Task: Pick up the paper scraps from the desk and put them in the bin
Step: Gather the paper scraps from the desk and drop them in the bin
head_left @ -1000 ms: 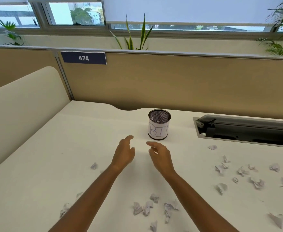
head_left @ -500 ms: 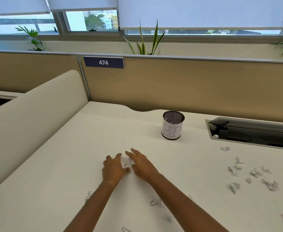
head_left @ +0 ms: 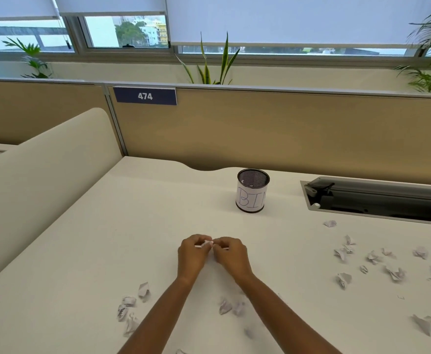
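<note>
My left hand [head_left: 193, 254] and my right hand [head_left: 231, 255] are closed together over the middle of the white desk [head_left: 107, 238], both pinching one small white paper scrap [head_left: 205, 244] between the fingertips. The bin [head_left: 252, 190], a black mesh cup wrapped in paper marked "BIN", stands upright beyond the hands, slightly to the right. Crumpled scraps lie in a cluster at the right [head_left: 372, 259], a few under my forearms [head_left: 228, 306], and others at the lower left [head_left: 130, 309].
A recessed dark cable tray [head_left: 377, 200] opens in the desk at the back right. A tan partition [head_left: 285, 134] with a "474" label closes the back. A cream divider panel [head_left: 43, 175] rises along the left side. Plants stand behind the partition.
Both hands came down from near the bin onto the desk, met over a scrap, and now hold it pinched between them. The camera view shifted left.
</note>
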Motion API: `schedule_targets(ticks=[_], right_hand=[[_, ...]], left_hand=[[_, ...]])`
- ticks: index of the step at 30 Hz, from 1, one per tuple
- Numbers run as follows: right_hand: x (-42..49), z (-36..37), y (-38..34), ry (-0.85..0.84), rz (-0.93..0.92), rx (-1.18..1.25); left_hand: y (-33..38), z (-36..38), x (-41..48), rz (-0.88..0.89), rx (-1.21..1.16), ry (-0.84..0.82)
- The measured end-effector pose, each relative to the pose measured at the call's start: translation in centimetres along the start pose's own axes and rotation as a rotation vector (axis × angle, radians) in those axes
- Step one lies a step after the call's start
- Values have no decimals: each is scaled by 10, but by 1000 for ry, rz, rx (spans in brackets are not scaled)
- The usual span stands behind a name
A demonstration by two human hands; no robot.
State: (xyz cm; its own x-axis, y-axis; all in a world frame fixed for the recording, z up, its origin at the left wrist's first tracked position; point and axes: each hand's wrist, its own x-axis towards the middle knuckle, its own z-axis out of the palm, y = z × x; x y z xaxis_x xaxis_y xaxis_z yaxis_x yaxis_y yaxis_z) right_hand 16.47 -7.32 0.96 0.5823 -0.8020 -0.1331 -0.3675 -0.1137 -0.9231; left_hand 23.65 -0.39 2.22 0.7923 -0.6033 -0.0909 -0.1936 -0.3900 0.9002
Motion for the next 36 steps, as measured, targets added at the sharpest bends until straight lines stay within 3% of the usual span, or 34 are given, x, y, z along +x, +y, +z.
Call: schedule_targets(ticks=[2,5,10,15,19,22,27,30,36], right_hand=[[-3,-9,-5,-59,196,444],[-3,-27,-17,-101,350,1006],[8,-55,-25,-66,467,1207],[38,-85,-38,43,362,1158],[69,-109,-72,121,217,974],[91,-121,-94,147,129,634],[117,-118,-100,107,93,164],[118,-113,-95,129,33,111],[80,-106,-52,367,-203,-10]], left_hand=[[10,10,-1,88,-17,16],[26,26,-3,227,24,-11],[48,47,-3,419,92,-61],[44,45,4,546,197,16],[12,40,16,360,586,-71],[-13,37,17,269,744,-148],[-38,31,14,384,770,-98],[-40,31,14,405,745,-81],[-41,34,12,407,732,-47]])
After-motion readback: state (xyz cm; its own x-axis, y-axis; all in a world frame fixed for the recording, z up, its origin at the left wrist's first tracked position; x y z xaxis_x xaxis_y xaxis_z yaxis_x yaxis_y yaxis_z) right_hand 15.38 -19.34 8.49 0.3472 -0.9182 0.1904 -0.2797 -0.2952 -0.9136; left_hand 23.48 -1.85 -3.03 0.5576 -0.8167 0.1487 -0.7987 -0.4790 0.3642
